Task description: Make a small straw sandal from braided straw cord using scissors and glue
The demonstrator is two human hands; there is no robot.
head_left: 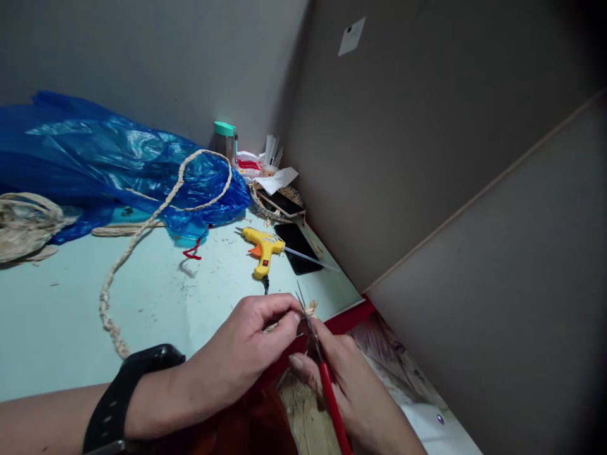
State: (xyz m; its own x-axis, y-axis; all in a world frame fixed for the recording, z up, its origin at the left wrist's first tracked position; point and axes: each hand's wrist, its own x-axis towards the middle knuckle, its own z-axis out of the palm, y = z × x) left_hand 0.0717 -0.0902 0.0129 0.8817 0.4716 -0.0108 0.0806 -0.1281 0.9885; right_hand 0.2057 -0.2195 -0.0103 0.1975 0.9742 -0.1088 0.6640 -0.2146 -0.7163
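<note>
The L hand [237, 354] is pinching a pale fibre strand [311, 308] b/w thumb and index, w/ the other fingers curling under; what they're doing exactly, can't tell. The R hand [360, 398] is grasping red-handled scissors [334, 404], though whether any finger is going thru the loops is hidden, so can't tell. Both hands are working close together at the near edge of the table [218, 268], prob. b/c the short strand is needing steadying right beside the blades. The scissors are lying across the R palm side, prob. so the index is guiding the blades while the handle is resting lower. They're pointing away from the body and a bit L, tips up-frame, handle running down toward the bottom edge; the long axis is slanting steeply from lower R to upper L, and the blades are showing a slight gap. The strand's loose bit is poking out just R of the blades; its full axis is unclear. Beyond the hands, a yellow glue gun [263, 248] is lying w/ its nozzle facing up-L, partly over/beside a black phone [298, 248], and a braided cord [103, 303] is curving from the blue bag [118, 151] toward the L wrist.
</note>
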